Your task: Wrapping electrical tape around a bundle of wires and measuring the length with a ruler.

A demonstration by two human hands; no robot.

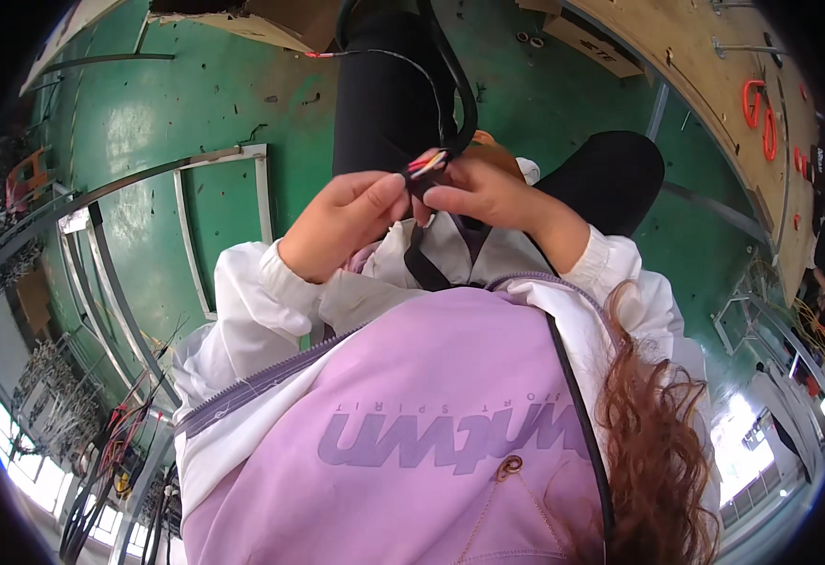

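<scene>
In front of my chest, both hands meet at a black cable (467,104) whose jacket gives way to several thin coloured wires (427,165), red, yellow and white. My left hand (360,217) is closed, its thumb and forefinger pinching the black part beside these wires. Curled around the cable just right of them is my right hand (502,198), its thumb pressed toward the left fingertips. From the hands the cable runs up over my leg. A thinner black lead (403,61) branches off leftward and ends in red tips. What lies under the fingers is partly hidden.
A wooden board (704,85) on the right carries red-handled tools (760,118). Cardboard boxes (591,42) stand on the green floor (290,104). Metal frames (182,202) and hanging bundles of wires (102,471) are at the left.
</scene>
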